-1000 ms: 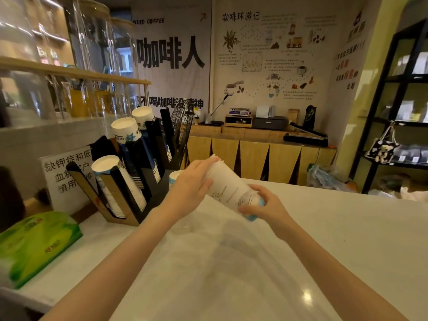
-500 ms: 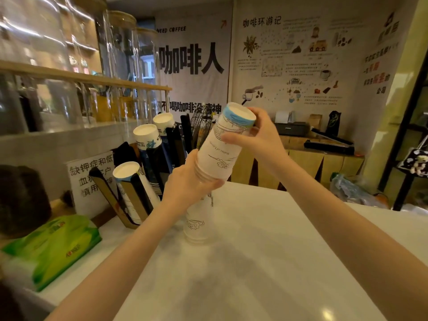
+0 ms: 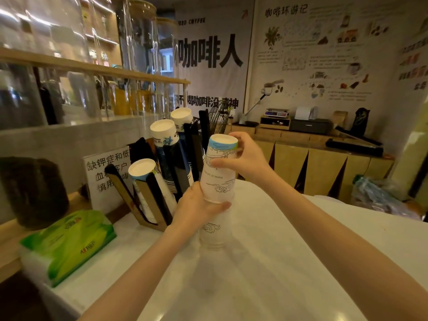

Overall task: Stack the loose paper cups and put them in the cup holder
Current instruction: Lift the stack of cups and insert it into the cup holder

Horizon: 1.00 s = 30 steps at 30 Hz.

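My right hand (image 3: 249,162) clamps the top cup (image 3: 218,167); my left hand (image 3: 196,208) grips the stack (image 3: 214,230). I should push straight down; keep both aligned.

The wall banner (image 3: 209,54) reads "咖啡人"; the wall poster (image 3: 324,54) is headed "咖啡环游记".

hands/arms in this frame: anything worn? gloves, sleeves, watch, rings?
Nothing worn that shows. Left hand and right hand are bare, no gloves. Both forearms are bare up to the frame edge, with no sleeve, watch or band in view. No rings visible, though the picture is soft.
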Tool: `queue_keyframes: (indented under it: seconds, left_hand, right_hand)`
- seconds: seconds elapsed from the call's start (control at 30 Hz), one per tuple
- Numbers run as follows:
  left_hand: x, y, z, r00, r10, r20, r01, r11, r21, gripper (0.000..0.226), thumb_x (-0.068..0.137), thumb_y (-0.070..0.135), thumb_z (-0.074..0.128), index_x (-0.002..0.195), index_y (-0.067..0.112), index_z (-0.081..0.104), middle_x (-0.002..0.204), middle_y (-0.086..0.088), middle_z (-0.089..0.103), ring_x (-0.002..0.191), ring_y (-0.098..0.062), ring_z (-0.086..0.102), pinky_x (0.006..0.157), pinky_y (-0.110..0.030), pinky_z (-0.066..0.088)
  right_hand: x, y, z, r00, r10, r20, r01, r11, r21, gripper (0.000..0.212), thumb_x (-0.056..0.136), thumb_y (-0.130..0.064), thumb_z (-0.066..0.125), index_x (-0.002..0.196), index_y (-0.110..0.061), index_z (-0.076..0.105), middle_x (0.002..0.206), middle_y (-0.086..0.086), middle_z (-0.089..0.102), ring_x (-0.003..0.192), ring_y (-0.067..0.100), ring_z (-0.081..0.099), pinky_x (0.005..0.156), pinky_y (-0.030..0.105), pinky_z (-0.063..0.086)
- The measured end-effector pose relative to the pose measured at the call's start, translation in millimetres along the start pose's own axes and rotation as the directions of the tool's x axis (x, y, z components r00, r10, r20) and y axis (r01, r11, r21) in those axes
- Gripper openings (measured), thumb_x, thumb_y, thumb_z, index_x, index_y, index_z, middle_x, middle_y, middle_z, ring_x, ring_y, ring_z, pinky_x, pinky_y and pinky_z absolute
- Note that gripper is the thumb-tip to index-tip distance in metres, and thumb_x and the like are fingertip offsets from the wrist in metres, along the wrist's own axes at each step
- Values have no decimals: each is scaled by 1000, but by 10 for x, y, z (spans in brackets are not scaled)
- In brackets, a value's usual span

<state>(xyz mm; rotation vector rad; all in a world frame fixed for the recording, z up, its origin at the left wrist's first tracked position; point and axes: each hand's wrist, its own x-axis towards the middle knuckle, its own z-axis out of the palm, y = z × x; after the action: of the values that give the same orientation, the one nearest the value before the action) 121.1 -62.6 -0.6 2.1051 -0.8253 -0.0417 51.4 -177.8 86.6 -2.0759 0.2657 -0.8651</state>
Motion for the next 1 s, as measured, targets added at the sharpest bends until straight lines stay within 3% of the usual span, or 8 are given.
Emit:
queue_keyframes:
  seconds: [0.13,0.33,0.5,0.63,0.77,0.9,1.0]
  left_hand:
    - [-23,-144,133,998,-51,42,53,998,-33,86,54,59,73,121,16,40,122,-4,57,111,-23,54,83,-38,51]
    - [-102,-331,295,990,-102,99,103,995,-1,88,56,57,73,125,17,36,123,-4,56,112,-24,54,86,-41,50]
    - [-174,-463,384,983,-132,124,138,990,-41,95,52,56,76,130,23,32,128,0,54,118,-21,51,94,-46,49]
    - [-174,-468,384,981,-138,137,150,985,-82,90,54,52,77,126,16,35,126,-3,54,117,-22,51,94,-44,49]
    - [-191,-446,363,979,-122,161,144,980,-135,96,56,48,78,132,19,28,133,-3,50,122,-21,48,99,-42,46]
    - [-249,-418,336,982,-76,175,122,955,-269,102,66,35,76,141,18,10,145,-3,38,132,-22,38,102,-36,38]
    - [-254,-459,337,976,-75,204,143,927,-345,91,69,29,75,140,21,19,142,-4,43,127,-22,43,99,-34,41]
  right_hand:
    - [-59,189,116,999,28,19,-28,1000,-8,80,60,-24,84,126,-18,41,107,-5,55,96,11,55,75,21,49]
    - [-183,392,267,994,93,50,-91,995,-31,81,62,-22,83,129,-18,39,108,-6,52,93,9,51,67,13,44]
    - [-314,531,383,991,126,55,-124,991,-44,78,63,-25,82,127,-20,39,115,-3,55,91,6,51,72,21,48]
    - [-337,550,386,978,188,86,-186,982,-32,90,66,-25,80,139,-20,27,132,1,50,113,16,51,90,35,48]
    - [-352,625,327,901,359,245,-372,928,8,100,67,-28,79,144,-21,15,139,9,42,112,19,48,90,35,45]
    - [-551,837,361,775,540,329,-577,817,19,86,75,-40,70,142,-23,20,144,8,39,126,25,42,102,41,36]
    - [-723,924,453,749,557,360,-626,772,107,71,81,-41,61,140,-23,26,146,3,39,125,23,42,103,39,34]
